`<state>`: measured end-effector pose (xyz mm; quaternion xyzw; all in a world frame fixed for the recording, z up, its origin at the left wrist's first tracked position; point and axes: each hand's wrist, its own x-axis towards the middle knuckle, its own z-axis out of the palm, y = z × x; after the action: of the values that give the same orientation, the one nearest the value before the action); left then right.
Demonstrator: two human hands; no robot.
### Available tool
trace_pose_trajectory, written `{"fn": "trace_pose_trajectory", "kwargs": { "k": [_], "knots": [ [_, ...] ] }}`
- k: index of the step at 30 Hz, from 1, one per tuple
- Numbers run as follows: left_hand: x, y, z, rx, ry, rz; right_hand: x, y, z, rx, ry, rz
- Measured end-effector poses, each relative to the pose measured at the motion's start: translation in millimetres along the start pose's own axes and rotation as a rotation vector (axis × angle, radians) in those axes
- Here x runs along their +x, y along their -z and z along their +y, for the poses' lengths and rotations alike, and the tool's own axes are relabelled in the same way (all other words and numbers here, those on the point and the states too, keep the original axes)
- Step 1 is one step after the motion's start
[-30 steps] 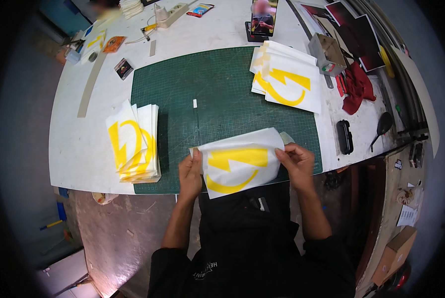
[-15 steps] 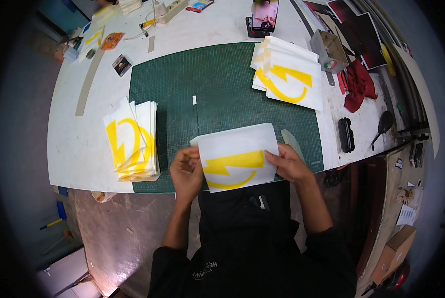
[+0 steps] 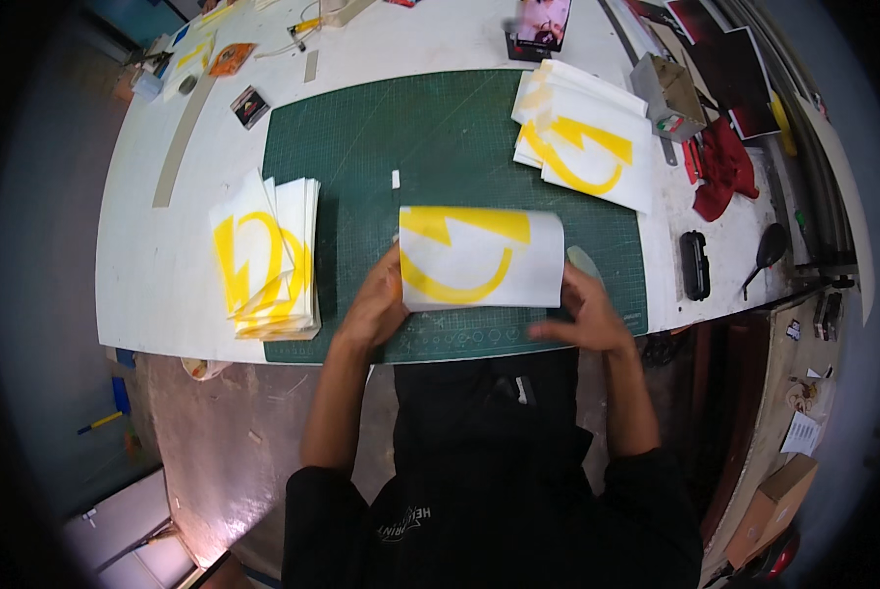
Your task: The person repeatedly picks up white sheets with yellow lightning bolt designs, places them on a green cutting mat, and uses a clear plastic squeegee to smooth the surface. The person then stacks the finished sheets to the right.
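A white sheet with a yellow bolt-and-arc print point(image 3: 479, 280) curves in front of me over the green cutting mat point(image 3: 381, 128). My left hand point(image 3: 376, 302) grips its left edge, the fingertips hidden behind it. At the right edge is my right hand point(image 3: 592, 316), its thumb spread away from the sheet and its fingers partly hidden by it. To the left lies a stack of similar printed sheets point(image 3: 273, 250). Another pile of printed sheets point(image 3: 592, 147) rests at the mat's far right. A small white piece point(image 3: 396, 180) lies on the mat beyond the held sheet.
Right of the mat are a black case point(image 3: 694, 265), a black spoon-shaped object point(image 3: 769, 245), a red cloth point(image 3: 724, 177) and a metal box point(image 3: 667, 96). A phone on a stand point(image 3: 540, 27) stands at the back. A small dark box point(image 3: 249, 107) and an orange packet point(image 3: 232, 59) lie far left.
The sheet has turned, its print now higher, and it bows into a curve. Both hands shifted lower on its sides. My right thumb has come off its face.
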<state>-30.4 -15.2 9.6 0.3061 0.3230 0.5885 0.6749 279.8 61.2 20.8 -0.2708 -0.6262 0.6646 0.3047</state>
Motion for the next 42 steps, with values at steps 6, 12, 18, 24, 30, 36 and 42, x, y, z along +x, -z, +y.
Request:
{"fn": "trace_pose_trajectory", "kwargs": {
  "k": [6, 12, 18, 24, 30, 36, 42],
  "knots": [
    [2.1, -22.9, 8.7, 0.527, 0.114, 0.260, 14.0, -13.7, 15.2, 0.054, -0.112, 0.316],
    [-12.9, -17.9, -33.9, 1.275, -0.641, 0.465, 26.0, -9.7, 10.2, -0.090, -0.316, 0.354],
    [-13.3, -41.2, -48.8, 1.734, -0.597, 0.098, 31.2, -24.0, -1.0, -0.131, -0.350, 0.428],
    [-18.3, -37.5, -50.8, 1.738, -0.588, 0.083, -18.2, -68.5, -15.3, -0.873, 0.220, 0.480],
    [-34.7, -34.2, -47.6, 1.779, -0.422, 0.015, -14.4, -80.5, 27.7, -1.117, 0.267, 0.206],
    [-56.4, -33.4, -51.7, 1.805, -0.222, -0.057, -23.2, -92.4, 27.3, -1.241, 0.229, 0.177],
    [-66.6, -22.8, -38.3, 1.869, -0.160, 0.115, -17.7, -92.9, 26.9, -1.185, 0.174, 0.068]
  ]
}}
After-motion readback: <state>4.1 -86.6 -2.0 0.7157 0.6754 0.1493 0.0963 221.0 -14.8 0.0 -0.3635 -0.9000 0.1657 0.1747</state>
